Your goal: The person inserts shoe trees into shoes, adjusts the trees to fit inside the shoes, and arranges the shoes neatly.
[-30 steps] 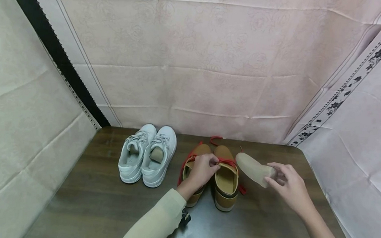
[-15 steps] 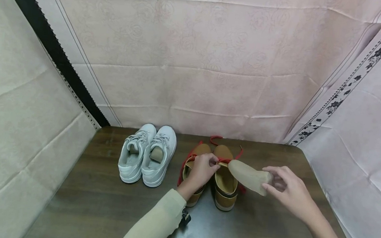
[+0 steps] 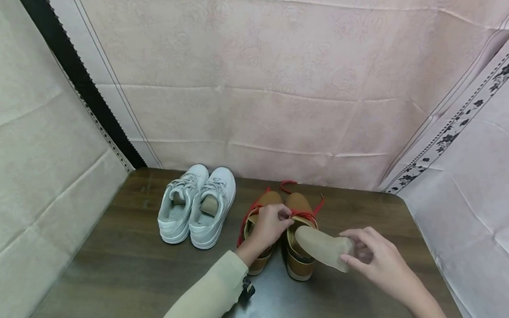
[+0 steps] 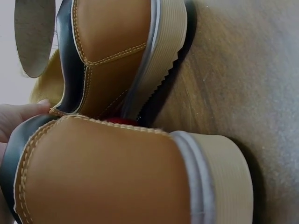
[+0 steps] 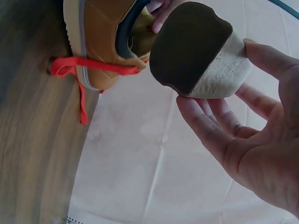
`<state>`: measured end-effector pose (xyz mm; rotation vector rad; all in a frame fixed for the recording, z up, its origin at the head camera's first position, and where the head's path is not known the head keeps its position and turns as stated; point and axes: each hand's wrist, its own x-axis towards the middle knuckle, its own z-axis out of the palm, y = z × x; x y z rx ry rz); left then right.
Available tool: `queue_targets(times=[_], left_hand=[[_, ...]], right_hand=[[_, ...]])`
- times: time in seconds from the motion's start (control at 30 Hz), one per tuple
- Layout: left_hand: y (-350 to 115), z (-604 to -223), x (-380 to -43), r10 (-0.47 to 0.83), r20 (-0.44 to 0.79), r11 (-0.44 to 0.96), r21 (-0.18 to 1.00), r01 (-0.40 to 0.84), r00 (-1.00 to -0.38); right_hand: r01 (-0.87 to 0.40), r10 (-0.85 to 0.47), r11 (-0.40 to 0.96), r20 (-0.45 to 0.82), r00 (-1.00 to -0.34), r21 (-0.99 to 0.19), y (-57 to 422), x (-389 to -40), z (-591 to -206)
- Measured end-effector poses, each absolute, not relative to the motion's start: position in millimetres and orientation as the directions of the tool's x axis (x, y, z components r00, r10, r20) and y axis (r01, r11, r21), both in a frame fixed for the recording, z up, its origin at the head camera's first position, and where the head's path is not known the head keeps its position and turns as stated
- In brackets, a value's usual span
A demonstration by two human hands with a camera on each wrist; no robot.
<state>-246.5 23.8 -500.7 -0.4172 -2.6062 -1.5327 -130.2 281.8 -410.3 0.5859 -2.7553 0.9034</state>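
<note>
In the head view, my left hand (image 3: 269, 226) reaches over the left brown shoe (image 3: 259, 265) and pinches the tongue of the right brown shoe (image 3: 298, 269). The left wrist view shows the fingertips at the ribbed yellowish tongue (image 4: 49, 81). My right hand (image 3: 376, 256) holds a beige shoe insert (image 3: 324, 247) by its thick blunt end, thumb on one side and fingers on the other. The insert's rounded tip is over the right shoe's opening, tilted. From the right wrist, its blunt end face (image 5: 189, 46) looks dark. Red laces (image 3: 303, 215) lie loose on both brown shoes.
A pair of white sneakers (image 3: 213, 200) stands at the left, with a beige insert (image 3: 209, 206) visible in the right one. The wooden table (image 3: 139, 279) ends at a pale cloth backdrop (image 3: 261, 120). Cloth walls rise on both sides.
My right hand has brought the insert left and down, from beside the right brown shoe to over its opening. The left hand has stayed at the tongue.
</note>
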Motion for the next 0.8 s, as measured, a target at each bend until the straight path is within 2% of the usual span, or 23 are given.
queue_targets(times=[0.37,0.8], left_hand=[[23,-498,-248,0.186,0.181,0.446,0.86,0.247,-0.966],[23,-495,-246,0.205,0.179,0.464,0.848,0.257,-0.962]], right_hand=[[-0.468,-0.329,0.799,0.376,-0.866,-0.378,258,-131,-420],[-0.387,-0.289,0.875,0.327,-0.9,-0.292,227,-135,-416]])
